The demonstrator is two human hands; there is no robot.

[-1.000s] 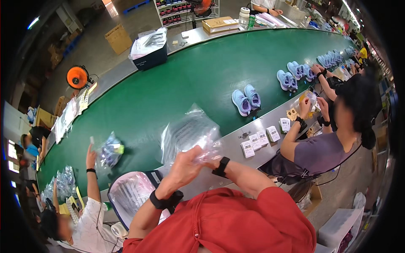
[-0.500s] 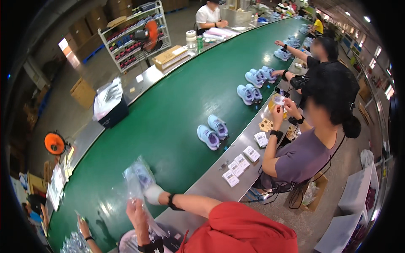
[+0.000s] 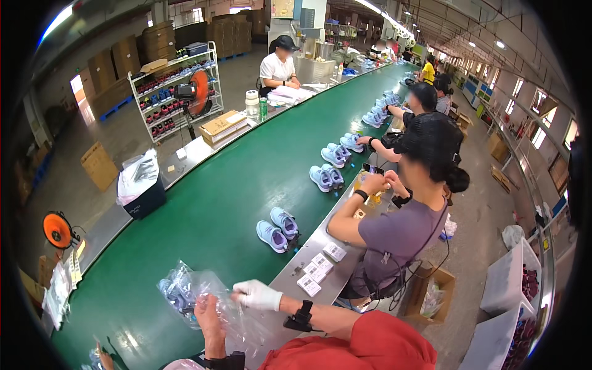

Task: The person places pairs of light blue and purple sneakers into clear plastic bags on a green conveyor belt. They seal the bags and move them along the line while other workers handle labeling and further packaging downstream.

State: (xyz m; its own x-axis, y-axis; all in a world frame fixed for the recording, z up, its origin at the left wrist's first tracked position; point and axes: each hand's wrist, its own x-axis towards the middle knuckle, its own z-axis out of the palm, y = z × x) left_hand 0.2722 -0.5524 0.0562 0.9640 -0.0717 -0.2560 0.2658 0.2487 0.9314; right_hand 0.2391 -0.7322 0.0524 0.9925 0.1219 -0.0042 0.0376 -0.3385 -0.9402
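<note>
My bare left hand (image 3: 210, 319) is closed on a clear plastic bag (image 3: 213, 285) above the near part of the green belt. On the bag's right side, my white-gloved right hand (image 3: 259, 295) has its fingertips closed at the film. Just left of my hands, light blue shoes (image 3: 177, 292) lie on the belt under clear plastic film. Whether that film belongs to the bag in my hands, I cannot tell. Farther along the belt stands a pair of light blue shoes (image 3: 277, 230), unwrapped.
Several more shoes (image 3: 333, 155) line the green belt (image 3: 228, 185). To the right a co-worker in purple (image 3: 398, 234) sits by stacks of white labels (image 3: 317, 266) on the metal ledge. A dark bin (image 3: 143, 191) stands at the far edge. Another person's hand (image 3: 105, 357) shows lower left.
My gloved right hand has come away from the bagged shoes and moved right to the film's edge. My left hand keeps hold of the plastic. The view has tilted up.
</note>
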